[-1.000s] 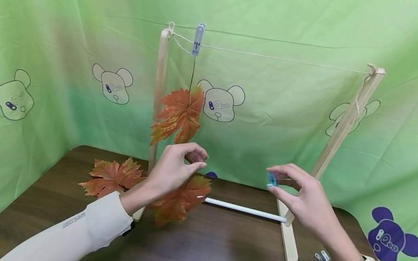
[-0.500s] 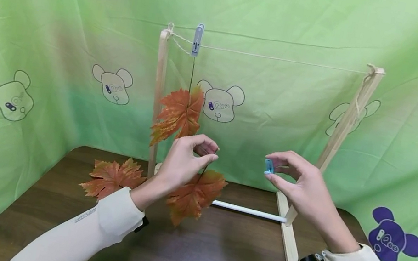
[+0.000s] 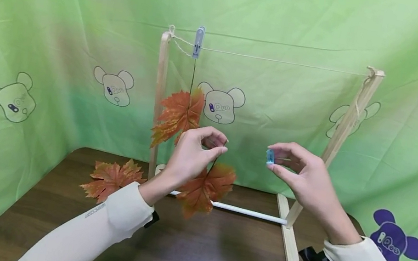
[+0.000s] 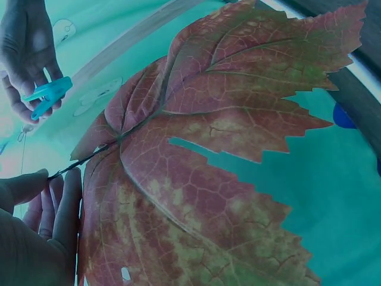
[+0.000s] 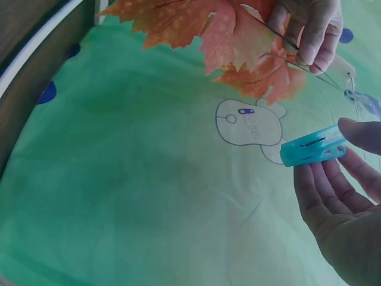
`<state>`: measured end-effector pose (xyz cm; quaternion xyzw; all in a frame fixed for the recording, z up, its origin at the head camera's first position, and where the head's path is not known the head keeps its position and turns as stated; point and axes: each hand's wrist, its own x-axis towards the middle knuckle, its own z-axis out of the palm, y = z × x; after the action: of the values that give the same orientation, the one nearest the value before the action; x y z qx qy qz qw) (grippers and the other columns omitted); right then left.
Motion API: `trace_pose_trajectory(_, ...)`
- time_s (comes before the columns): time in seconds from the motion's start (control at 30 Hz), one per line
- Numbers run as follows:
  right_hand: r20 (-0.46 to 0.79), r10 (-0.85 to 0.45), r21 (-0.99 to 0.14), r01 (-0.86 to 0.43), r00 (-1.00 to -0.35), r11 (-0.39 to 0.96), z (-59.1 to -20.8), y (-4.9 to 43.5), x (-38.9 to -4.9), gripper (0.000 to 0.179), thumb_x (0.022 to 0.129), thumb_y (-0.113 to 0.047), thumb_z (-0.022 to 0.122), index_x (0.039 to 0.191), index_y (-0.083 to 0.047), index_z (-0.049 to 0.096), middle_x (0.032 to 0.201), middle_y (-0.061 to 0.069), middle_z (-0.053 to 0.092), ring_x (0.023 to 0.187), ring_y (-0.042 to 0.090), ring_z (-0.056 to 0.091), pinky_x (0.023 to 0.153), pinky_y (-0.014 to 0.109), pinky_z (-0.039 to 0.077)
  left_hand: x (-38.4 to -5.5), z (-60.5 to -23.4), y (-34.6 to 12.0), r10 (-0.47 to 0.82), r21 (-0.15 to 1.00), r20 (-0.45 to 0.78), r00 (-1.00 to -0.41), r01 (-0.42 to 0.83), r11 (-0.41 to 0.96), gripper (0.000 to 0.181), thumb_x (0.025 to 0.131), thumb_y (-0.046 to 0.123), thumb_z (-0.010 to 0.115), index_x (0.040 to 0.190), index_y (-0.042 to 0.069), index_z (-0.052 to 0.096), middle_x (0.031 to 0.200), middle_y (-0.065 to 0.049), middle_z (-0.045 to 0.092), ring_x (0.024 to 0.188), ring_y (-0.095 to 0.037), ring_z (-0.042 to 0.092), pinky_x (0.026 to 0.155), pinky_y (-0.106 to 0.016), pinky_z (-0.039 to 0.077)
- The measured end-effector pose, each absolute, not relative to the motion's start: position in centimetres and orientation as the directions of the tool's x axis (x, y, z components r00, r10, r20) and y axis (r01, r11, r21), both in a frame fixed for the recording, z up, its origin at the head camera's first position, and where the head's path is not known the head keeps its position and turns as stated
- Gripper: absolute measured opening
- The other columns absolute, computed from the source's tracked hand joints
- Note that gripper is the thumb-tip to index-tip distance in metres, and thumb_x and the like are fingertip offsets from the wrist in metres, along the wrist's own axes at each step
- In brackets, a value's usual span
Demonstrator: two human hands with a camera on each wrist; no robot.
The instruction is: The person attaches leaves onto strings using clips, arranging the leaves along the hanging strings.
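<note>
My left hand [image 3: 198,154] pinches the thin dark stem of an orange maple leaf [image 4: 208,113], whose blade hangs below the fingers in the head view. Level with it on the right, my right hand [image 3: 303,175] holds a blue clothespin [image 5: 314,146] between thumb and fingertips. A gap separates the two hands. Behind and above them a string [image 3: 272,60] runs between two wooden posts. A grey-lilac clothespin [image 3: 198,42] on the string's left part carries another maple leaf [image 3: 180,114] by its stem.
A third maple leaf [image 3: 112,179] lies on the brown table [image 3: 212,257] at the left. The wooden frame's right post [image 3: 343,131] stands on a flat foot [image 3: 289,245], and a white rod [image 3: 249,212] joins the frame low down. Green printed cloth [image 3: 296,15] surrounds the table.
My left hand has moved up and to the right, lifting its leaf along. The right hand has risen slightly with the blue clothespin, whose angle has turned more upright.
</note>
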<state>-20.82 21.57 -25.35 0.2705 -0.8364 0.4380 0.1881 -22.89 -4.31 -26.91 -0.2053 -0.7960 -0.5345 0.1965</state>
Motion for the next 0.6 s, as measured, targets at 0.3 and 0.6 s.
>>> trace_pose_trajectory(0.3,0.552,-0.259,-0.660,-0.605,-0.792,0.444,-24.0,21.6,-21.3,0.031,0.094,-0.002,0.076,0.124,-0.001,0.069,0.102,-0.011,0.076,0.090,0.000,0.073,0.080,0.013,0.057,-23.3,-25.5,-3.7,0.102,0.786,0.538,-0.837,0.542,0.299,0.010,0.093,0.008,0.079,0.102,0.008,0.078,0.093,-0.006,0.077,0.080,-0.016,0.068,0.079,-0.027,0.056)
trace_pose_trajectory(0.6,0.532,-0.251,-0.699,-0.587,-0.809,0.409,-22.5,20.7,-22.0,0.029,0.097,-0.011,0.075,0.125,-0.007,0.071,0.105,-0.011,0.077,0.096,0.004,0.074,0.085,0.015,0.057,-24.0,-24.2,-2.9,0.097,0.789,0.560,-0.823,0.565,0.239,0.009,0.092,0.006,0.079,0.101,0.005,0.077,0.093,-0.010,0.076,0.074,-0.015,0.067,0.070,-0.021,0.054)
